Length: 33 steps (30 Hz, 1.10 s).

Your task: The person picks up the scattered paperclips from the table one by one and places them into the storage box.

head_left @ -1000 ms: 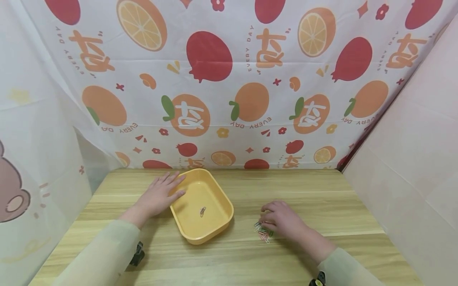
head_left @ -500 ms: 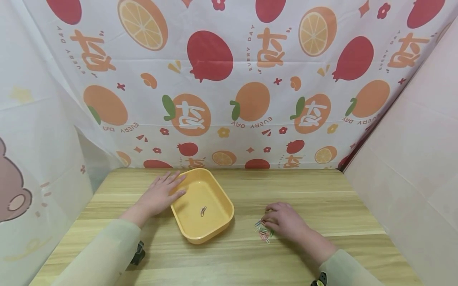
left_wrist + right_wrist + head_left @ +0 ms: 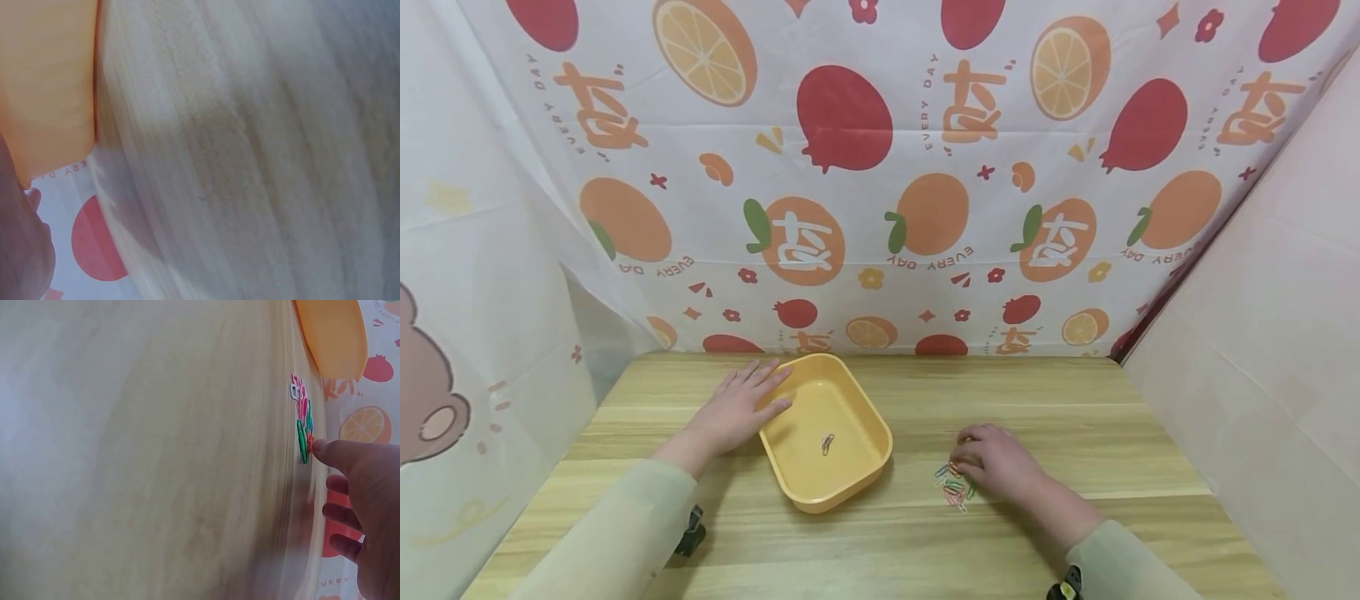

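— Where can the small, multicoloured, loop-shaped paper clips (image 3: 954,487) be found?

— They are heaped on the pale, wood-grained table (image 3: 1045,396), just left of the fingertips of the right hand (image 3: 998,461) and slightly nearer the person. By that hand they are reached most closely; no single long axis is shared, though a green clip (image 3: 302,442) is laid at the heap's right edge, pointing roughly away from the person.

— And is anything gripped?

— The right hand's fingers are bent, with a tip set at the heap — whether a clip is pinched cannot be told. The left hand (image 3: 733,408) is laid with fingers extended over the left rim of the yellow, round-cornered tray (image 3: 816,404), between the hands, in which a few dull-coloured clips (image 3: 827,445) are held.
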Each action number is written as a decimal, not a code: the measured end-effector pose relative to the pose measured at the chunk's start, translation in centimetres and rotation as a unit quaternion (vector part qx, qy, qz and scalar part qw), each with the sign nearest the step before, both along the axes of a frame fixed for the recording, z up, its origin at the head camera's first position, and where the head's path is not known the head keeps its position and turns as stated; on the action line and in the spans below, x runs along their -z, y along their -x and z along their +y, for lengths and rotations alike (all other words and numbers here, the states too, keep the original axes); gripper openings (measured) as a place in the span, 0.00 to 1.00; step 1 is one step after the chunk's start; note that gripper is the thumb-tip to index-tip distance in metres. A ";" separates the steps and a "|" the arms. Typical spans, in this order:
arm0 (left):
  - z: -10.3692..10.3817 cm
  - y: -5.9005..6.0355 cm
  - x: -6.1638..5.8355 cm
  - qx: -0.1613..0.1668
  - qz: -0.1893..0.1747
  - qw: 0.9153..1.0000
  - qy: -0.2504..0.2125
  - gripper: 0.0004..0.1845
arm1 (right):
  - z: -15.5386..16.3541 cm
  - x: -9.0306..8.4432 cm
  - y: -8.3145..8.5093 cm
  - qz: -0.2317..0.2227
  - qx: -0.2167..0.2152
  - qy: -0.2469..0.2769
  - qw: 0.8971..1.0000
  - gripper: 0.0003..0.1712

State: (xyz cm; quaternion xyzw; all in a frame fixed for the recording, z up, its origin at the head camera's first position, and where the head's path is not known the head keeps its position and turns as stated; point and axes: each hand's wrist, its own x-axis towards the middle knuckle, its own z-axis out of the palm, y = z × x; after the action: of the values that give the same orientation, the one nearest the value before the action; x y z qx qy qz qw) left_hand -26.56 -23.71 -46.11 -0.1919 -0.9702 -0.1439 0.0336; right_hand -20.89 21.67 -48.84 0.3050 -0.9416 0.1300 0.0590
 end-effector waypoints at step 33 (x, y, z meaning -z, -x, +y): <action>0.1 0.1 0.1 0.001 0.002 1.000 -0.002 0.35 | 0.2 -0.3 0.5 0.021 -0.038 -0.057 0.997 0.12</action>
State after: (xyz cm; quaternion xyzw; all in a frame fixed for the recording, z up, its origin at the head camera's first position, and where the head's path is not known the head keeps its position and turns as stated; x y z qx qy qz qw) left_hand -26.68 -23.61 -46.18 -0.1931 -0.9697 -0.1454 0.0360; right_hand -21.35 21.87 -48.57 0.3465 -0.9336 0.0713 0.0566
